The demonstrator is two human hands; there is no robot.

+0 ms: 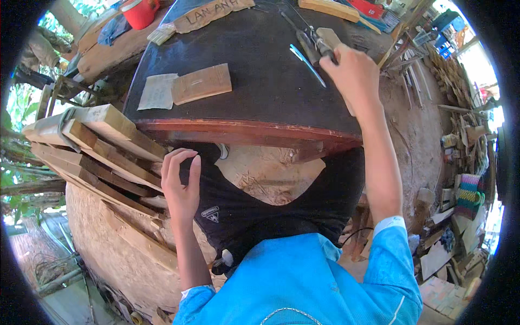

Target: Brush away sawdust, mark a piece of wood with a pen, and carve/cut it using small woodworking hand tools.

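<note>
At the table's right side, my right hand (355,73) is closed over a group of tools, its fingertips at a dark handle-like piece (325,50). What it grips is mostly hidden. A flat light-wood piece (328,37) shows just beyond the knuckles. Left of this hand lie a dark slim tool (306,46) and a blue-and-white pen (307,66). My left hand (181,181) hangs over my left knee, below the table edge, with curved fingers apart and nothing in it. On the left of the tabletop, a thin wooden block (203,84) overlaps a sheet of paper (157,92).
The dark table (254,103) has a red-brown front edge. Leaning boards (103,135) stand close to my left hand. Along the far side lie a brush (161,33), a lettered wooden strip (214,15) and a wooden bar (329,9). A red cup (140,13) stands at far left.
</note>
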